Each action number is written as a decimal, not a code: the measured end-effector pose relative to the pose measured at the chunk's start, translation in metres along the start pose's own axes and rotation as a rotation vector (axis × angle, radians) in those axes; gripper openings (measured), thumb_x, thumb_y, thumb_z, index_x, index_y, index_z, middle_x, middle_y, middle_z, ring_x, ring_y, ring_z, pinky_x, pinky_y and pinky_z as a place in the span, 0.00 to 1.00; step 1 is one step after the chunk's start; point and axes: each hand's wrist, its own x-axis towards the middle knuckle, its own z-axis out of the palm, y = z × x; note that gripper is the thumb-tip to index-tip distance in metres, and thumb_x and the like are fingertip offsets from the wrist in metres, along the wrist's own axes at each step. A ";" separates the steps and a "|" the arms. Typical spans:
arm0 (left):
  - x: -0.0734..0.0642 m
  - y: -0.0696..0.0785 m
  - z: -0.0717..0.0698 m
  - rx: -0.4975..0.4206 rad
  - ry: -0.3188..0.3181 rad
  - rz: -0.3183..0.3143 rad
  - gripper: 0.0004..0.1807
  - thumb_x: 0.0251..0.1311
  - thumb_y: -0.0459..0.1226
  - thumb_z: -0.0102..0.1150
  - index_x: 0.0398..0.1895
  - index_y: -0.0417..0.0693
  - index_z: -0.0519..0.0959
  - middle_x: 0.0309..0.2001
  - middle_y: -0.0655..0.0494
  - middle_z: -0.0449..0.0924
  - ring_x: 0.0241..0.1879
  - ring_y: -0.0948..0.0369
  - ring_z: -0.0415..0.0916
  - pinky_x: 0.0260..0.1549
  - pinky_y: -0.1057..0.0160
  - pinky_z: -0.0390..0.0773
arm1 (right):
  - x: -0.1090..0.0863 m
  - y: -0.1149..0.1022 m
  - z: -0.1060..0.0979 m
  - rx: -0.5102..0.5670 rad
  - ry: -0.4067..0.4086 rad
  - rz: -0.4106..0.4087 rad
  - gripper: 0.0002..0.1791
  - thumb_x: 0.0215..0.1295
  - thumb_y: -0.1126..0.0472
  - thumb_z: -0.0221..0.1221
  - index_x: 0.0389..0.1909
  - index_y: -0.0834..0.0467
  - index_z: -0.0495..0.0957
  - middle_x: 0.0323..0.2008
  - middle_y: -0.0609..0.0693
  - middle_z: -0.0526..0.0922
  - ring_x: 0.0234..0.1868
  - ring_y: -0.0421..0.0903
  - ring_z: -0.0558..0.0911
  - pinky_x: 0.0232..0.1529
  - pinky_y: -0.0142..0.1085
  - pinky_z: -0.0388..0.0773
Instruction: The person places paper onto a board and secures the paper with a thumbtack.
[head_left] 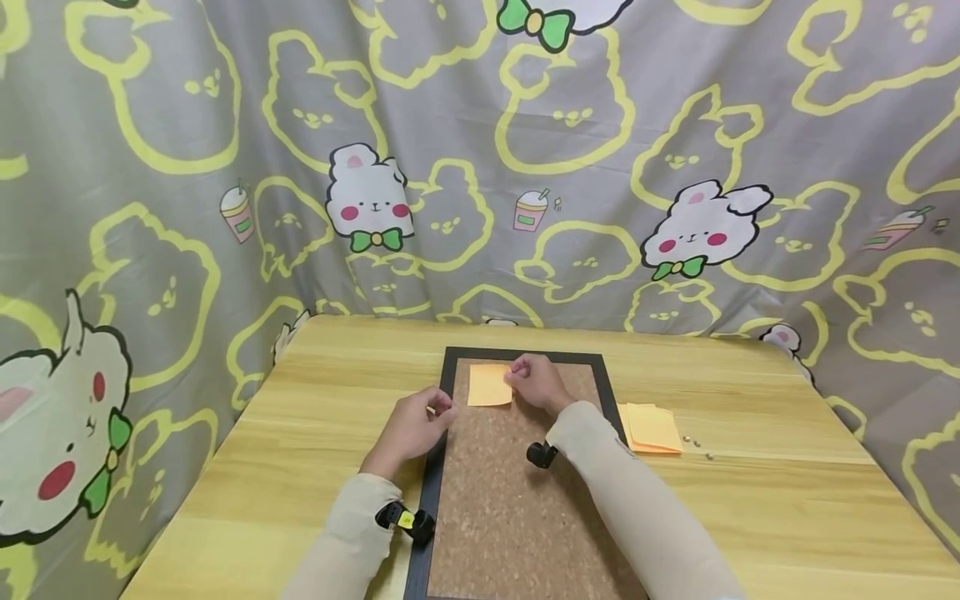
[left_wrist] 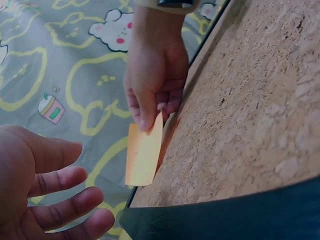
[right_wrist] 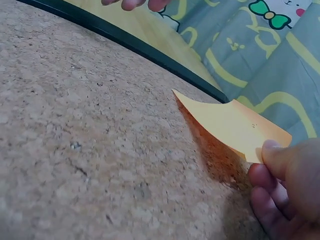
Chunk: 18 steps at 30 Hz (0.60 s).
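The right hand [head_left: 538, 383] pinched one edge of an orange note [head_left: 489, 386] between thumb and fingers, the tips beneath hidden by the paper, which curved over the far part of the cork board [head_left: 491, 492]; whether its lower edge touched the cork could not be told. The left hand [head_left: 411, 427] held nothing, its fingers loosely bent and apart beside the note, while the right sleeve [head_left: 637, 487] covered part of the board and some pieces [head_left: 697, 443] near the stacked notes [head_left: 656, 430] were too small to identify.
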 end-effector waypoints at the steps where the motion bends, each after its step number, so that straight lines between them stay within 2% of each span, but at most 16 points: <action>1: 0.000 0.000 0.000 0.003 0.000 0.003 0.05 0.66 0.38 0.59 0.38 0.46 0.78 0.34 0.57 0.78 0.34 0.59 0.75 0.36 0.56 0.77 | 0.001 0.000 0.001 -0.014 0.007 -0.006 0.07 0.63 0.62 0.64 0.34 0.62 0.78 0.27 0.50 0.81 0.26 0.43 0.80 0.27 0.33 0.74; 8: 0.001 0.000 0.002 0.009 -0.006 -0.001 0.05 0.66 0.38 0.59 0.38 0.45 0.79 0.34 0.57 0.77 0.34 0.60 0.74 0.38 0.57 0.76 | 0.008 -0.007 0.008 -0.125 0.029 -0.033 0.08 0.63 0.59 0.64 0.33 0.60 0.79 0.27 0.48 0.80 0.27 0.43 0.79 0.27 0.34 0.75; 13: 0.001 -0.001 0.004 0.012 0.006 0.010 0.04 0.66 0.37 0.59 0.37 0.45 0.79 0.33 0.58 0.78 0.33 0.60 0.73 0.36 0.58 0.76 | 0.015 -0.009 0.014 -0.158 0.033 -0.044 0.08 0.62 0.59 0.65 0.32 0.60 0.78 0.27 0.49 0.80 0.27 0.44 0.78 0.29 0.36 0.75; 18: 0.004 0.000 0.006 0.002 0.028 0.003 0.05 0.66 0.37 0.59 0.37 0.45 0.80 0.32 0.56 0.78 0.32 0.59 0.74 0.34 0.58 0.76 | 0.019 -0.012 0.017 -0.178 0.040 -0.022 0.09 0.62 0.58 0.65 0.31 0.59 0.78 0.27 0.49 0.79 0.28 0.45 0.77 0.31 0.38 0.75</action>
